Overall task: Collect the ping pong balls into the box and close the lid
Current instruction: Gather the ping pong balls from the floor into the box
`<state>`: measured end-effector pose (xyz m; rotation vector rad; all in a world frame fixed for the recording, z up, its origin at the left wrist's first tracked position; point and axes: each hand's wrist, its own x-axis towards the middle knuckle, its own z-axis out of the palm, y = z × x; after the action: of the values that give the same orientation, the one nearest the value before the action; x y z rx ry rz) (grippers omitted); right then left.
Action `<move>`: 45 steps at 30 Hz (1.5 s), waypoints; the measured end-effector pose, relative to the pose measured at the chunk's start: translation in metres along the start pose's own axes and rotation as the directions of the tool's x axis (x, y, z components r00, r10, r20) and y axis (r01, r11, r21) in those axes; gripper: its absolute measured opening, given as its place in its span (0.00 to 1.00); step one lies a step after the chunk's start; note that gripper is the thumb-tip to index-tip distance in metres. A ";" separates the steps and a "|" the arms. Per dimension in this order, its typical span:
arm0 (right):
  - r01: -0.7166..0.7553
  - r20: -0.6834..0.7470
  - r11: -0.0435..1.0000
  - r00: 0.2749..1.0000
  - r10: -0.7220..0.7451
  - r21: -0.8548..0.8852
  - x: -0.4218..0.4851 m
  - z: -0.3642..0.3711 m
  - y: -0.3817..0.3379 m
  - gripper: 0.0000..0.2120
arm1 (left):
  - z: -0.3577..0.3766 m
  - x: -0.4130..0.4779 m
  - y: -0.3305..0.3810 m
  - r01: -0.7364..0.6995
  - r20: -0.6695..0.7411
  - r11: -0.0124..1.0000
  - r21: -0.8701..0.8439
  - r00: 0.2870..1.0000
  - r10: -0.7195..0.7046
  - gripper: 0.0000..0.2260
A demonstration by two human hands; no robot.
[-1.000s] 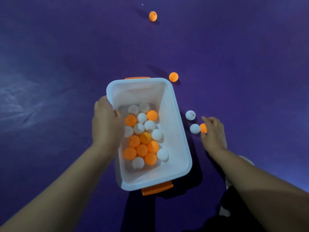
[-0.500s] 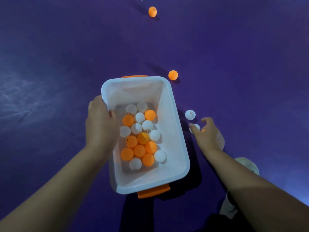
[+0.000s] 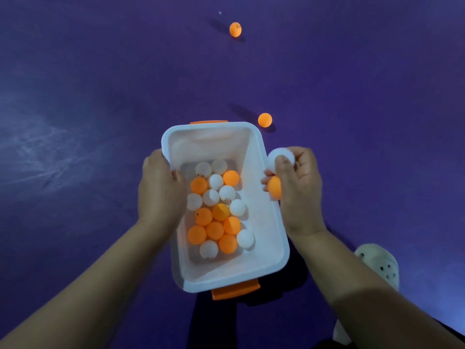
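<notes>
**Operator A:** What is the state of our hands?

**Operator B:** Our left hand [image 3: 158, 187] grips the left rim of the open white box [image 3: 261, 222]. Our right hand [image 3: 299, 187], at the right rim, is curled round a white ball [image 3: 280, 157] and an orange ball [image 3: 274, 187].

**Operator A:** Where are the balls?

**Operator B:** The collected balls [image 3: 216, 210], white and orange, lie on the box bottom. On the purple floor [image 3: 100, 96], the near stray ball [image 3: 265, 120] sits just beyond the far right corner. The far stray ball [image 3: 235, 29] lies well beyond it.
</notes>
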<state>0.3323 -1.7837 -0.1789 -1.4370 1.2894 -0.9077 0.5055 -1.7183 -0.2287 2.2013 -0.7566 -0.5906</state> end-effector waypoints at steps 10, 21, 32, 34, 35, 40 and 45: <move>-0.048 -0.091 0.775 0.996 -0.013 -0.631 0.063 -0.038 0.082 0.11 | -0.001 -0.002 0.003 0.012 -0.017 1.000 0.020 1.000 -0.012 0.10; 0.051 0.176 0.536 0.967 0.184 -0.843 0.081 -0.039 0.116 0.06 | 0.001 -0.001 0.000 0.039 -0.013 0.999 -0.017 0.999 -0.039 0.10; 0.218 0.252 0.357 0.966 0.051 -0.908 0.177 0.016 0.080 0.26 | 0.005 0.001 -0.002 0.027 -0.020 0.999 -0.043 0.999 -0.028 0.11; 0.297 0.344 0.280 0.929 0.136 -0.913 0.189 0.022 0.086 0.30 | 0.004 0.001 -0.001 0.030 -0.026 0.998 -0.046 0.999 -0.032 0.11; 0.338 0.385 0.245 0.906 0.176 -0.909 0.194 0.024 0.090 0.31 | 0.004 0.001 0.000 0.031 -0.030 0.999 -0.043 0.999 -0.032 0.10; 0.337 0.372 0.184 0.904 0.211 -0.923 0.200 0.017 0.100 0.14 | 0.002 0.001 0.003 0.036 -0.032 0.998 -0.044 0.999 -0.037 0.07; 0.311 0.421 0.449 0.892 0.165 -0.837 0.191 0.009 0.061 0.15 | 0.001 0.000 0.005 0.052 -0.033 0.998 -0.042 0.998 -0.054 0.07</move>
<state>0.3562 -1.9688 -0.2533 -2.3720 1.3826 0.2364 0.5026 -1.7215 -0.2257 2.1940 -0.6645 -0.5883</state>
